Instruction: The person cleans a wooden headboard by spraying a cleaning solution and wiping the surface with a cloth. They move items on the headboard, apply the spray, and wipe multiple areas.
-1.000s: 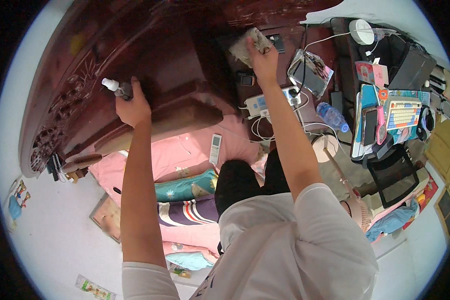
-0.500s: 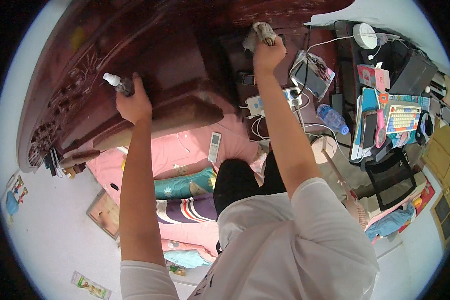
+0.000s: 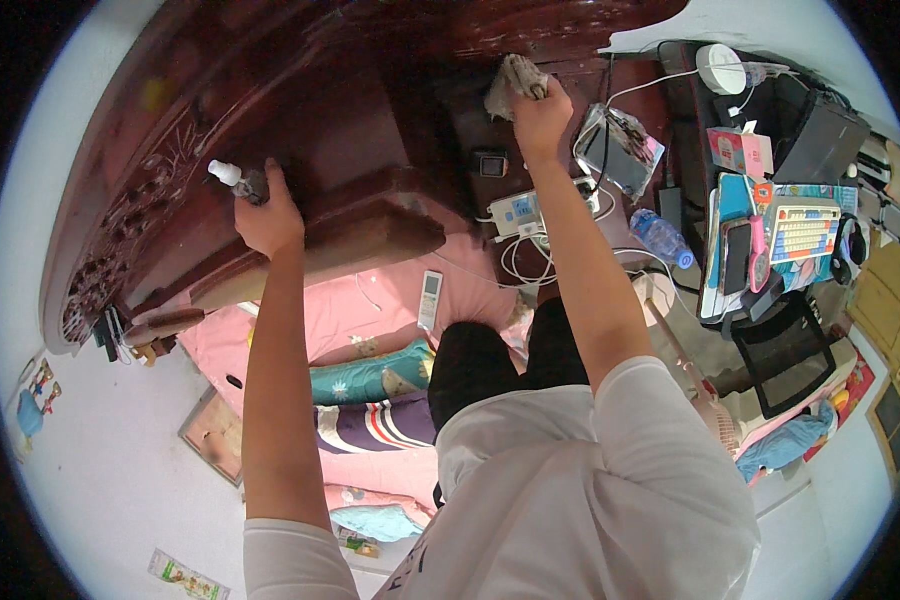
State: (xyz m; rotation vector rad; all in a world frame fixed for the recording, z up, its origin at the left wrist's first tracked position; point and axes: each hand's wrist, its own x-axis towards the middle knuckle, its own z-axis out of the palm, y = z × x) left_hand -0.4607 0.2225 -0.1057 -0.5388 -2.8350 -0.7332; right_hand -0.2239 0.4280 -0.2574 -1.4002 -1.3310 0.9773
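My left hand (image 3: 270, 218) is wrapped round a small spray bottle with a white top (image 3: 226, 173), held tilted over the carved dark red wooden headboard (image 3: 345, 120). Its thumb lies stretched along one side, and the fingers hide most of the bottle's body. On the right, my right hand (image 3: 543, 124) is closed on a crumpled grey-beige cloth (image 3: 511, 86). The cloth is over the dark wooden surface by the headboard's right part; whether it touches the wood I cannot tell. A small dark square device (image 3: 491, 163) lies nearer to me, just left of my right forearm.
Below my right hand sits a white power strip (image 3: 516, 213) with tangled cables. Right of that forearm are a plastic-wrapped packet (image 3: 620, 150) and a water bottle (image 3: 658, 236). A desk with a keyboard (image 3: 805, 234) stands farther right. A white remote (image 3: 430, 299) lies on the pink bed (image 3: 340, 300).
My right hand has shifted slightly nearer to me with the cloth, which now spreads wider. The small square device shows more fully. My left hand keeps the spray bottle in nearly the same place.
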